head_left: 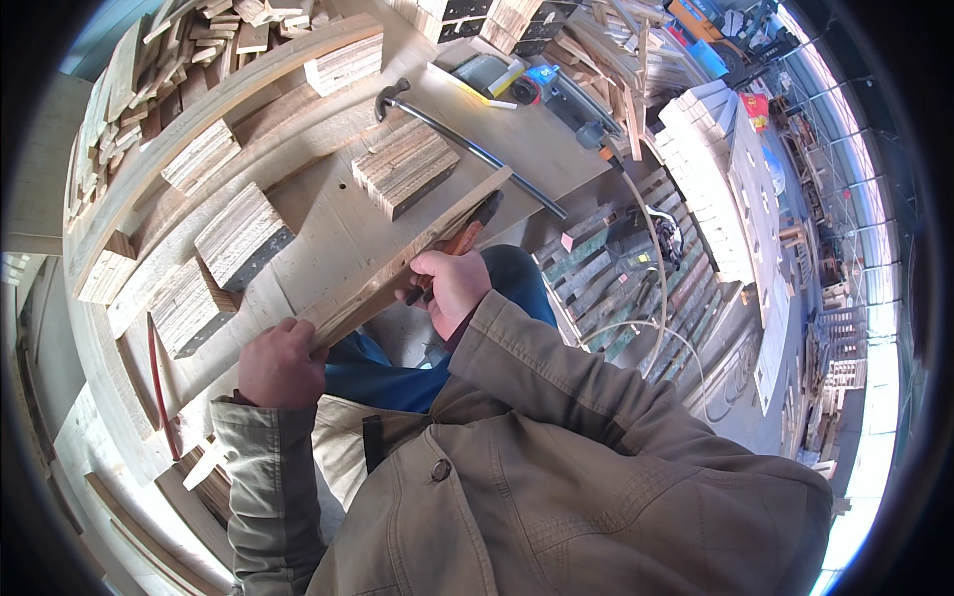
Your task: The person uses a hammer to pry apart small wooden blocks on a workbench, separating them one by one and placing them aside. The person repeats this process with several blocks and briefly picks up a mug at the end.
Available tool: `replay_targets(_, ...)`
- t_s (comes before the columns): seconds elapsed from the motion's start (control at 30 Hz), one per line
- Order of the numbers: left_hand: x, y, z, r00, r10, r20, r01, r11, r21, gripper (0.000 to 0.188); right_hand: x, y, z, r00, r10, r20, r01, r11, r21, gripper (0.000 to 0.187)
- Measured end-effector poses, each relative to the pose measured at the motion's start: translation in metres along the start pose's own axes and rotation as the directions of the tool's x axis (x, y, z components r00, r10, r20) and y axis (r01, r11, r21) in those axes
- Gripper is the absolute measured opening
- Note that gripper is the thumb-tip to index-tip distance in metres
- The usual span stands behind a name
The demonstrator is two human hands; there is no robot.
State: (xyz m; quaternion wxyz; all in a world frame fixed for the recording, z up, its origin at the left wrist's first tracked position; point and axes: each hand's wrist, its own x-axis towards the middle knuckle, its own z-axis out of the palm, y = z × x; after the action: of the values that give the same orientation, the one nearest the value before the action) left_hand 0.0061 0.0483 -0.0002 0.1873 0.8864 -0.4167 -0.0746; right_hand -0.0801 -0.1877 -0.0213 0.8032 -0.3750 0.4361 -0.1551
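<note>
A long wooden slat slants across in front of me, its near end at my left hand and its far end toward the hammer. My left hand is closed around the near end. In my right hand are pliers with orange and dark handles; their dark head lies against the slat's edge near its far end. What the jaws grip, if anything, cannot be made out. Beyond the slat, a claw hammer with a metal shaft lies on the wooden work surface.
Layered wood blocks stand on the surface, with more blocks to the left. Scrap wood is heaped at the far left. On the right are a slatted pallet, a hose and stacked boards.
</note>
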Motion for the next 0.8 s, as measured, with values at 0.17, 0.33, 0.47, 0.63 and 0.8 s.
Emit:
replay_targets(0.17, 0.001, 0.000, -0.001, 1.000, 0.014, -0.012, -0.014, 1.000, 0.008, 0.022, -0.003, -0.003, 0.002, 0.999, 0.030, -0.018, -0.029, 0.998, 0.049, 0.007)
replay_targets(0.33, -0.001, 0.000, 0.003, 0.999, 0.029, -0.038, -0.028, 1.000, 0.010, 0.021, -0.010, -0.010, -0.003, 0.993, 0.119, 0.005, -0.118, 0.980, 0.159, 0.013)
replay_targets(0.47, -0.003, 0.000, 0.007, 0.998, 0.039, -0.055, -0.038, 0.999, 0.020, 0.021, -0.010, -0.020, -0.010, 0.986, 0.160, 0.039, -0.163, 0.982, 0.099, 0.016)
replay_targets(0.63, -0.004, 0.002, 0.005, 0.999, 0.016, -0.044, -0.015, 1.000, 0.017, 0.021, -0.015, -0.027, -0.016, 0.985, 0.173, 0.023, -0.174, 0.983, 0.051, 0.017)
replay_targets(0.8, -0.002, 0.005, 0.002, 1.000, -0.002, -0.008, 0.003, 0.999, 0.037, 0.021, -0.019, -0.031, -0.020, 0.984, 0.175, 0.012, -0.175, 0.984, 0.026, 0.020)
